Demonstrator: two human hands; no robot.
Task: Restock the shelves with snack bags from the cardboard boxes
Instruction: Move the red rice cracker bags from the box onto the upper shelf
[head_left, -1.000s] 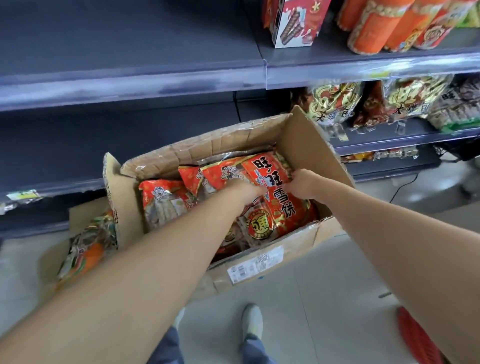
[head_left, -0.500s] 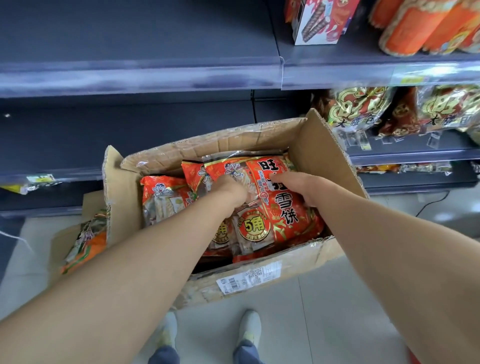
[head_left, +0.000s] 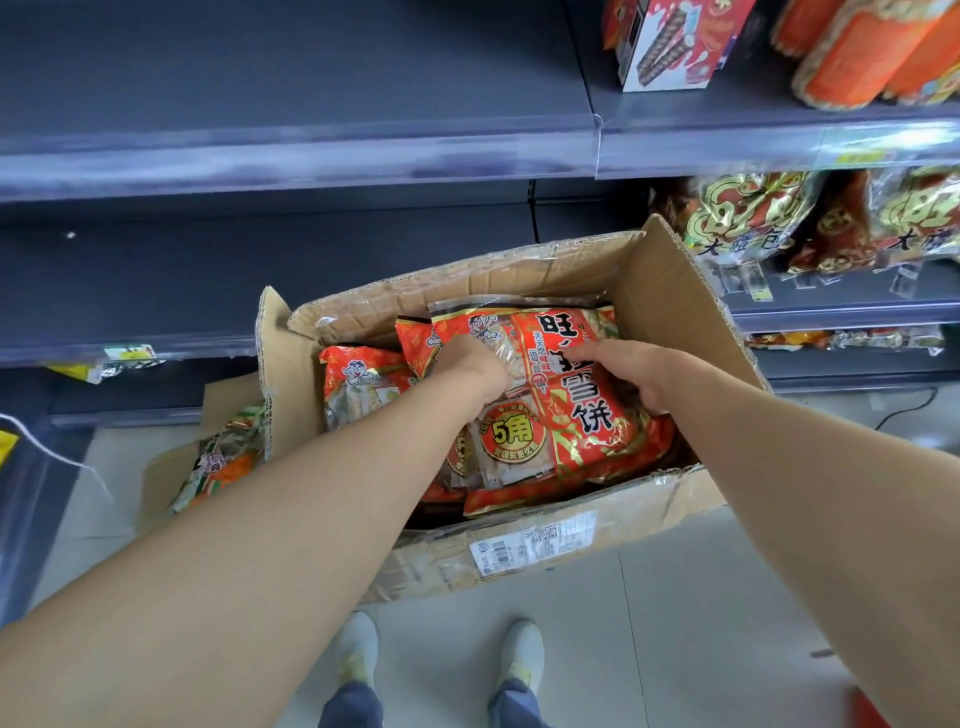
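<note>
Status of the hands and the stock:

1. Your left hand (head_left: 475, 364) is inside the cardboard box (head_left: 670, 291). Its fingers curl down into the upper left part of the top snack bag (head_left: 576, 415) and grasp the film there.
2. Your right hand (head_left: 636, 371) lies on the right part of the same bag with its fingers bent across the black print. You cannot tell from this view whether it grips the bag or only rests on it.
3. The top snack bag is red with a round gold mark. It lies tilted on a stack of like bags that fills the right half of the box.
4. A second red bag (head_left: 358, 379) stands at the left side of the box, just beside your left forearm.
5. The box stands on the floor against the grey shelf (head_left: 291, 156), with its flaps open.
6. A lower box (head_left: 161, 467) with green and orange bags (head_left: 218, 462) lies on the floor to the left, touching the first box.
7. Gold and red bags (head_left: 748, 218) hang over the shelf to the right.
8. Your shoes (head_left: 358, 649) stand on the floor just before the box.
</note>
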